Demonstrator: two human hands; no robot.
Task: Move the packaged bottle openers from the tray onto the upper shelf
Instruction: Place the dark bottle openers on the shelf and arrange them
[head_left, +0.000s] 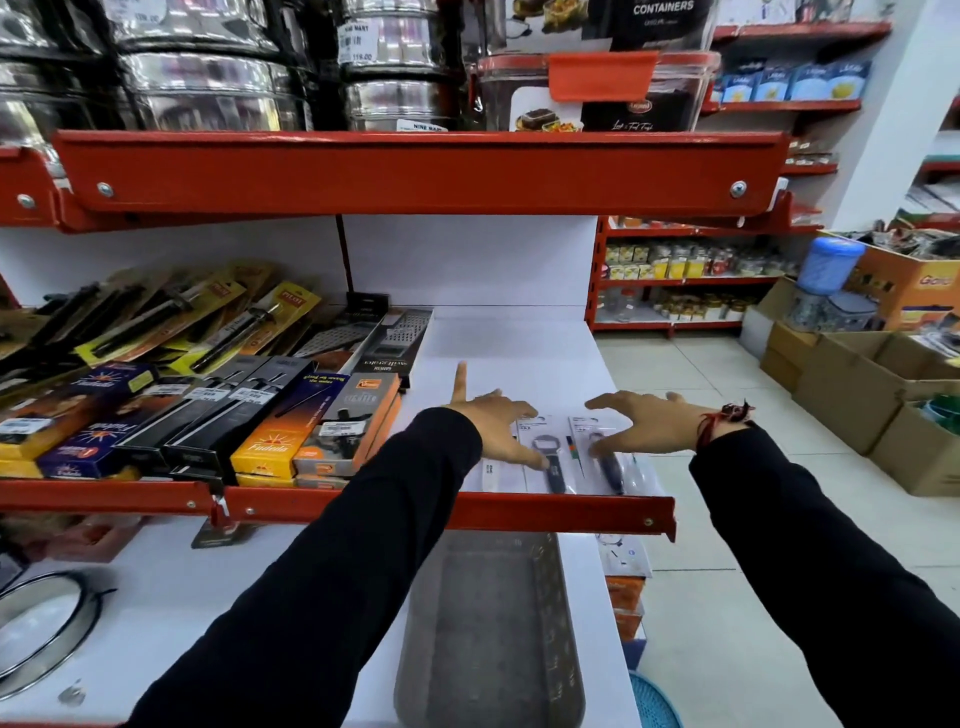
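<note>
Two packaged bottle openers lie flat side by side near the front edge of the white upper shelf (519, 343): one (548, 454) on the left, one (610, 457) on the right, each in clear wrap with a dark handle. My left hand (491, 418) rests with spread fingers on the left package. My right hand (641, 421) hovers over or touches the right package, fingers apart. A further white package (488, 470) peeks out beside my left wrist. The grey tray (493, 623) stands on the lower shelf beneath my arms; what shows of it holds nothing.
Boxed and carded kitchen tools (291, 415) fill the shelf's left half. A red shelf lip (415, 171) with steel containers overhangs above. Cardboard boxes (857, 395) stand on the tiled floor at the right. A round steel sieve (41, 623) lies on the lower shelf's left.
</note>
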